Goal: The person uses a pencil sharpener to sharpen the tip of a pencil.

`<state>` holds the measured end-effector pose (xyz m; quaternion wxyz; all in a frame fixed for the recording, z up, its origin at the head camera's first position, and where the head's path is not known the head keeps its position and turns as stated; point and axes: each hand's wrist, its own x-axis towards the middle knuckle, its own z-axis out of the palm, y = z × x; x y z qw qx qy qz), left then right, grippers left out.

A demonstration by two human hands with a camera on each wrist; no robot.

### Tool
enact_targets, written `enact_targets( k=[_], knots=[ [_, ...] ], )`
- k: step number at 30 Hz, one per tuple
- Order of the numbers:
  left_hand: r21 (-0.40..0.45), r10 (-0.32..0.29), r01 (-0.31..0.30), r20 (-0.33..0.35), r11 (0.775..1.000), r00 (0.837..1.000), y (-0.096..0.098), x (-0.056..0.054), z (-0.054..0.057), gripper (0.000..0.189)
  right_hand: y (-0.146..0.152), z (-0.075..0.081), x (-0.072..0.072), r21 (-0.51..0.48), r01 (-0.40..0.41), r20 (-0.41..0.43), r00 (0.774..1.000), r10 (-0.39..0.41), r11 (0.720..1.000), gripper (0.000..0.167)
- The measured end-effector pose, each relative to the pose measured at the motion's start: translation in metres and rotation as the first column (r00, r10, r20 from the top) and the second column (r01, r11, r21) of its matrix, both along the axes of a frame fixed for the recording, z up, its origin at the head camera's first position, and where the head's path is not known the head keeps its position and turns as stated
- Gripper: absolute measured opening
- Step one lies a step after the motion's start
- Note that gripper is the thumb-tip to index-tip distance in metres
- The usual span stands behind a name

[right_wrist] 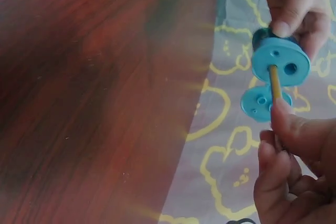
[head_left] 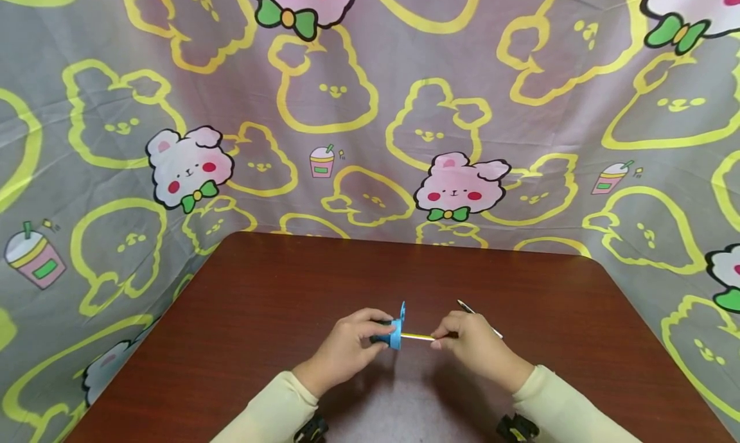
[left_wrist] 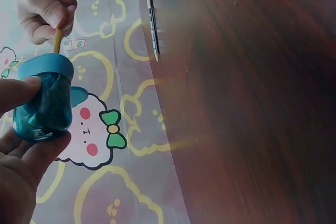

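A blue pencil sharpener (head_left: 396, 336) with a see-through tub (left_wrist: 44, 106) is held on its side in my left hand (head_left: 349, 343), thumb on one side and fingers on the other. Its round lid (right_wrist: 256, 103) hangs flipped away from the top, which shows holes of different sizes. One hole takes the end of a yellow-sided pencil (right_wrist: 276, 84). My right hand (head_left: 476, 347) pinches that pencil between thumb and fingers, close to the sharpener. The tip inside the sharpener is hidden. A second, dark-and-white pencil (left_wrist: 153, 32) lies on the table beyond my right hand, partly covered by it in the head view.
The brown wooden table (head_left: 277, 282) has rounded far corners. A grey cloth (head_left: 370, 147) printed with cartoon rabbits and yellow outlines hangs behind it and along both sides. Dark straps (head_left: 517, 427) sit at the wrists over pale sleeves.
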<state>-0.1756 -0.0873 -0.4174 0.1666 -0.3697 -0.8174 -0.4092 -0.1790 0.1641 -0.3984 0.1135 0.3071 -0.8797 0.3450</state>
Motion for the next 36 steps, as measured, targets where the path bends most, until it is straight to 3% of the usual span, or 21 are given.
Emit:
enact_targets(
  k=[2, 4, 5, 7, 9, 11, 13, 15, 17, 19, 22, 27, 29, 32, 33, 34, 36],
  knots=[
    [0.012, 0.003, -0.003, -0.002, 1.000, 1.000, 0.000, 0.000, 0.000, 0.031, 0.000, 0.002, 0.000, 0.018, 0.003, 0.001, 1.000, -0.003, 1.000, 0.010],
    [0.044, 0.024, -0.026, 0.049, 0.999, 0.999, 0.000, 0.001, 0.001, 0.030, -0.001, 0.001, 0.000, 0.071, -0.008, -0.126, 0.992, 0.017, 0.997, 0.012],
    [0.060, 0.038, -0.044, 0.085, 0.997, 0.996, 0.001, 0.001, 0.002, 0.030, -0.002, 0.000, 0.000, 0.102, -0.012, -0.217, 0.975, 0.034, 0.995, 0.011],
    [0.096, 0.060, -0.079, 0.184, 0.992, 0.981, 0.001, 0.001, 0.003, 0.029, -0.003, -0.004, 0.000, 0.156, 0.004, -0.410, 0.910, 0.061, 0.988, 0.005],
    [0.118, 0.072, -0.107, 0.268, 0.987, 0.961, 0.003, 0.002, 0.004, 0.029, -0.004, -0.008, 0.000, 0.175, 0.028, -0.539, 0.839, 0.072, 0.984, 0.017],
    [0.121, 0.073, -0.115, 0.306, 0.986, 0.949, 0.004, 0.002, 0.005, 0.029, -0.003, -0.012, -0.001, 0.165, 0.025, -0.578, 0.812, 0.076, 0.986, 0.025],
    [0.110, 0.070, -0.107, 0.301, 0.988, 0.951, 0.005, 0.001, 0.005, 0.029, -0.003, -0.014, -0.002, 0.150, 0.017, -0.560, 0.825, 0.071, 0.989, 0.022],
    [0.088, 0.066, -0.092, 0.263, 0.992, 0.962, 0.005, 0.001, 0.005, 0.028, -0.002, -0.013, -0.003, 0.131, -0.007, -0.472, 0.879, 0.069, 0.991, 0.007],
    [0.065, 0.050, -0.065, 0.210, 0.996, 0.976, 0.005, 0.000, 0.005, 0.029, -0.001, -0.011, -0.003, 0.106, -0.029, -0.327, 0.943, 0.063, 0.994, 0.013],
    [0.041, 0.032, -0.039, 0.155, 0.998, 0.987, 0.005, 0.001, 0.006, 0.029, 0.000, -0.007, -0.002, 0.081, -0.039, -0.155, 0.987, 0.051, 0.996, 0.010],
    [0.018, 0.002, -0.004, 0.074, 1.000, 0.997, 0.006, 0.001, 0.006, 0.029, 0.002, 0.001, -0.002, 0.068, -0.036, 0.054, 0.998, 0.033, 0.997, 0.007],
    [0.012, -0.029, 0.029, -0.045, 1.000, 0.999, 0.006, -0.001, 0.005, 0.029, 0.003, 0.009, -0.005, 0.062, -0.008, 0.239, 0.971, -0.007, 0.998, 0.007],
    [0.023, -0.023, 0.024, -0.056, 0.999, 0.998, 0.005, -0.001, 0.005, 0.029, 0.002, 0.008, -0.006, 0.067, 0.006, 0.224, 0.974, -0.020, 0.998, 0.006],
    [0.040, 0.012, -0.012, 0.005, 0.999, 1.000, 0.005, -0.002, 0.006, 0.029, 0.000, 0.003, -0.005, 0.121, -0.011, -0.007, 1.000, 0.011, 0.993, 0.007],
    [0.044, 0.026, -0.027, 0.042, 0.999, 0.999, 0.005, -0.002, 0.007, 0.030, 0.000, 0.001, -0.005, 0.150, -0.007, -0.122, 0.992, 0.026, 0.989, 0.008],
    [0.050, 0.036, -0.040, 0.082, 0.998, 0.996, 0.004, -0.001, 0.008, 0.030, -0.001, -0.001, -0.005, 0.177, 0.003, -0.237, 0.971, 0.039, 0.984, 0.010],
    [0.056, 0.055, -0.064, 0.153, 0.996, 0.987, 0.004, -0.001, 0.010, 0.030, -0.002, -0.006, -0.006, 0.202, 0.033, -0.424, 0.904, 0.058, 0.979, 0.014]
  ],
)
